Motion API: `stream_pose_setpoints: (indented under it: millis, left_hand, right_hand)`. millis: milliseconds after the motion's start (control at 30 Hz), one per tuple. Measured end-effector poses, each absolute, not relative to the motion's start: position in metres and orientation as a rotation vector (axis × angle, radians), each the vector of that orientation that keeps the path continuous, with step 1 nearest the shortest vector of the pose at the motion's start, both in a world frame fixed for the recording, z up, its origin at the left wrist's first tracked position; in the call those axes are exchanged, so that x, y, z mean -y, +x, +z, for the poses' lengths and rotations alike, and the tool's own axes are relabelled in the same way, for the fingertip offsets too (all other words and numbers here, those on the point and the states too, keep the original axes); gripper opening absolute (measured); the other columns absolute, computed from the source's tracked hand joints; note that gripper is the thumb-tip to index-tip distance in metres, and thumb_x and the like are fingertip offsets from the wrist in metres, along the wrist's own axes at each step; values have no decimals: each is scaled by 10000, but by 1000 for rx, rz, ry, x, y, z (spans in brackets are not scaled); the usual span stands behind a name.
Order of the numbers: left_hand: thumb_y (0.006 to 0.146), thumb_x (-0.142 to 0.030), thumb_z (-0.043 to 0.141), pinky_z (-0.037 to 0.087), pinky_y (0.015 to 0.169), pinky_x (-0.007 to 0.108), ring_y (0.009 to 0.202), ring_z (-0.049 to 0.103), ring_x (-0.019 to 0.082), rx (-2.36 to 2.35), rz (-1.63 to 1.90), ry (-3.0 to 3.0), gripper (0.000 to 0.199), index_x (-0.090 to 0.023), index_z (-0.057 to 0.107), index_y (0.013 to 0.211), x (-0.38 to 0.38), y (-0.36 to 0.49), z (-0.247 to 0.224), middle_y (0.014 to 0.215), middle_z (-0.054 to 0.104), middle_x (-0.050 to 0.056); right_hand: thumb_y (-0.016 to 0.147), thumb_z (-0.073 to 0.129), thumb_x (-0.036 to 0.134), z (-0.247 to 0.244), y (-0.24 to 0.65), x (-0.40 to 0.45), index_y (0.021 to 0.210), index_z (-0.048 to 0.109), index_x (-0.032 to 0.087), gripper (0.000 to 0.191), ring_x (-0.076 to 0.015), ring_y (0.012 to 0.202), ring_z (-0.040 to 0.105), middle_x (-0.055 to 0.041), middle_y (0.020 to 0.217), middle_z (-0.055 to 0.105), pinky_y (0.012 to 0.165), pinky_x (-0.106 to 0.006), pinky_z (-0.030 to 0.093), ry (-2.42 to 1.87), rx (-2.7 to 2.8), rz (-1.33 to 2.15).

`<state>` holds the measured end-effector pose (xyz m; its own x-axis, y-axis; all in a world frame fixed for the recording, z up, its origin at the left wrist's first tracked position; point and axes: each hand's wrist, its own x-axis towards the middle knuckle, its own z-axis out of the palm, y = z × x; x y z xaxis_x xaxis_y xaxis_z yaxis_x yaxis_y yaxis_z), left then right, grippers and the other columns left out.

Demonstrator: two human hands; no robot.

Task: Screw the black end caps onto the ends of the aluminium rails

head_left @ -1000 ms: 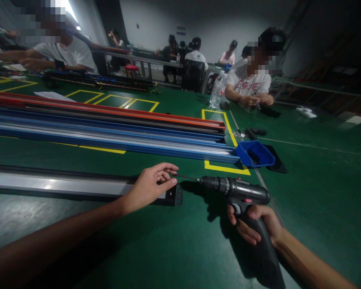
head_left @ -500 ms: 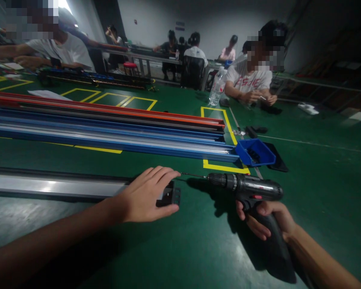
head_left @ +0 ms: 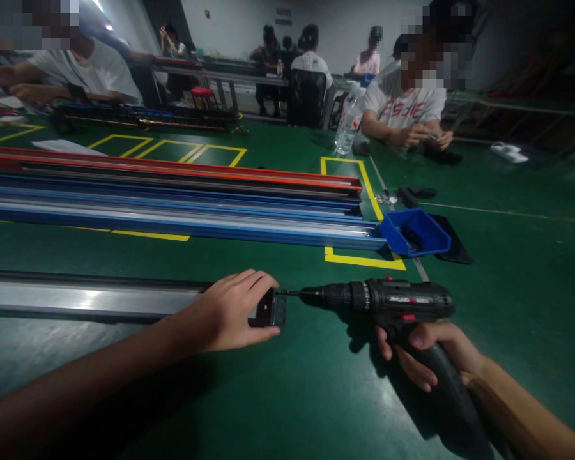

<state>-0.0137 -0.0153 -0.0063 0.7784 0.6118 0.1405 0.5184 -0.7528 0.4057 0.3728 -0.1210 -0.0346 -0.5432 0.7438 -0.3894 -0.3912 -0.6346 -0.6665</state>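
Note:
My left hand (head_left: 234, 311) is wrapped over the near end of a long silver-and-black metal rail (head_left: 100, 297), thumb on the near side and fingers on the far side. A black end cap (head_left: 278, 309) with slots shows past the palm at the rail's end. In my right hand (head_left: 441, 358) is a black power drill (head_left: 405, 299), held by its pistol grip and pointing left. Its long thin bit (head_left: 299, 293) reaches the upper corner of the end cap, close to my left fingertips; whether a screw sits at the tip is too small to tell.
Beyond lie long blue rails (head_left: 182, 220) and an orange rail (head_left: 220, 169). A blue bin (head_left: 429, 236) with small dark parts stands at their right end, beside a black flat object (head_left: 457, 246). A water bottle (head_left: 349, 121) stands farther back. Co-workers sit across the green table (head_left: 508, 306).
The drill has levelled, and its bit has come down and left from above the end to the end cap's corner. My left fingers have curled closer round the rail's end.

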Motion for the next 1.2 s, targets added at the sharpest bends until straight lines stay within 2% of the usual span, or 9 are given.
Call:
stream_pose_setpoints:
  millis: [167, 867, 1200]
  left_hand:
    - [837, -484, 755, 507, 855, 376, 995, 655, 262, -874, 309, 2615, 477, -202, 582, 1181, 15, -11, 0, 1097, 678, 75]
    - [863, -530, 733, 465, 997, 398, 1139, 635, 276, -870, 161, 2562, 549, -207, 505, 1244, 10, -11, -3, 1205, 650, 85]
    - [874, -569, 720, 454, 1031, 399, 1210, 628, 289, -858, 159, 2600, 575, -219, 478, 1261, 8, -13, -12, 1272, 647, 97]
  right_hand:
    - [730, 588, 232, -31, 371, 121, 1028, 755, 52, 386, -92, 376, 556, -195, 907, 766, 426, -221, 519, -898, 701, 2179]
    - [761, 586, 218, -37, 370, 114, 1064, 771, 58, 389, -78, 386, 556, -183, 912, 772, 435, -214, 555, -770, 731, 2216]
    - [819, 595, 210, -42, 373, 111, 1009, 766, 63, 295, -51, 376, 497, -87, 794, 701, 452, -201, 560, -717, 681, 2263]
